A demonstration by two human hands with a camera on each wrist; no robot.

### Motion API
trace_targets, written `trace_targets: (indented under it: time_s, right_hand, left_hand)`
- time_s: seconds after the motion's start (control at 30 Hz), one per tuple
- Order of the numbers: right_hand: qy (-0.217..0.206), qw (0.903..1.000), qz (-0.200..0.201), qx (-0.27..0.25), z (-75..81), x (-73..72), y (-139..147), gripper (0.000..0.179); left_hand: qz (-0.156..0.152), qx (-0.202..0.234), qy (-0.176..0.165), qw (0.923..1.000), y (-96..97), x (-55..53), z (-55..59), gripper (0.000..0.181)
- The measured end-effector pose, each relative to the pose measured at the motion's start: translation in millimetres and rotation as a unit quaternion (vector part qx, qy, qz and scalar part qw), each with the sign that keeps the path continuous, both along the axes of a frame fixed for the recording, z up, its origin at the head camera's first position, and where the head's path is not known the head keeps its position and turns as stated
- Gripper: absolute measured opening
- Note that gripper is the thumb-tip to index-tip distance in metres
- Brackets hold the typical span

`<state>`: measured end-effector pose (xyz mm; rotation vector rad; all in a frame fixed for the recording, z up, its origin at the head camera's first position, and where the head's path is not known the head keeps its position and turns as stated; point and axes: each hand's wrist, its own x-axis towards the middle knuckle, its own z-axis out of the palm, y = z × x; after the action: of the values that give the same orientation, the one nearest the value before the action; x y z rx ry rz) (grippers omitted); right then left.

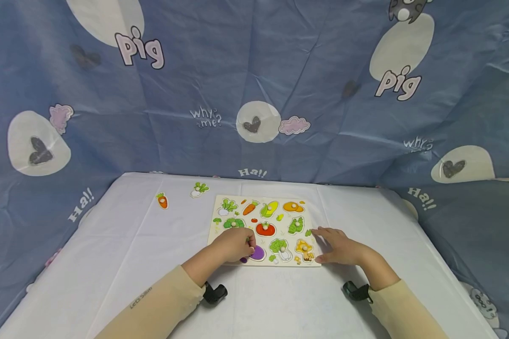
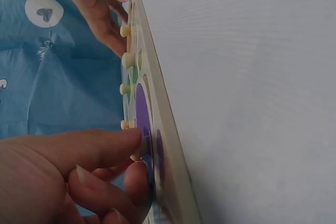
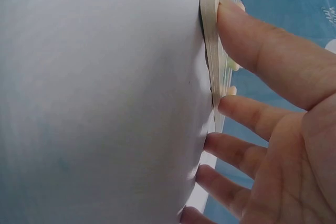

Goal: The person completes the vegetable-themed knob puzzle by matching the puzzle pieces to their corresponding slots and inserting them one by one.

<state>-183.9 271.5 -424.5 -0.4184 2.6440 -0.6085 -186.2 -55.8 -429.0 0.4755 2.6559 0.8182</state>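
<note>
A white wooden puzzle board (image 1: 282, 230) with knobbed vegetable pieces lies on the table. My left hand (image 1: 232, 245) is over its lower left part, thumb and fingers pinching the purple eggplant piece (image 1: 258, 254) around its knob, which the fingertips mostly hide. Seen from the left wrist, the eggplant piece (image 2: 142, 106) lies at the board's face. At the board's right side is my right hand (image 1: 343, 248), its fingers spread and the thumb (image 3: 236, 27) touching the board's edge. Mushroom (image 1: 304, 249), cabbage (image 1: 281, 249) and tomato (image 1: 266, 229) pieces sit on the board.
To the left of the board, a loose carrot piece (image 1: 162, 201) and a loose white radish piece (image 1: 200, 189) lie on the white tablecloth (image 1: 152, 245). A blue printed curtain (image 1: 220, 150) hangs behind the table's far edge.
</note>
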Motion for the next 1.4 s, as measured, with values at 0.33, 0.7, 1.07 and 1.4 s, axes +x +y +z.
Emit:
trace_targets:
  time_s: [0.33, 0.7, 1.07, 1.4]
  right_hand:
    - [0.008, 1.0000, 0.002, 0.000, -2.1, -2.8, 2.1, 0.089]
    - [0.003, 1.0000, 0.003, -0.003, -4.5, -2.2, 1.7, 0.090]
    - [0.005, 1.0000, -0.006, 0.006, -4.5, -0.8, 0.9, 0.091]
    - [0.005, 1.0000, -0.003, 0.003, -6.3, -1.5, 1.6, 0.091]
  left_hand:
    - [0.017, -0.004, 0.010, 0.9998, 1.9, 3.2, -0.2, 0.015]
    - [-0.009, 0.040, 0.000, 0.9992, -9.1, -1.7, -13.0, 0.011]
    - [-0.032, 0.083, 0.019, 0.9959, -21.6, -2.3, -13.1, 0.008]
    - [0.010, 0.121, 0.064, 0.9906, -52.0, -6.7, 2.8, 0.005]
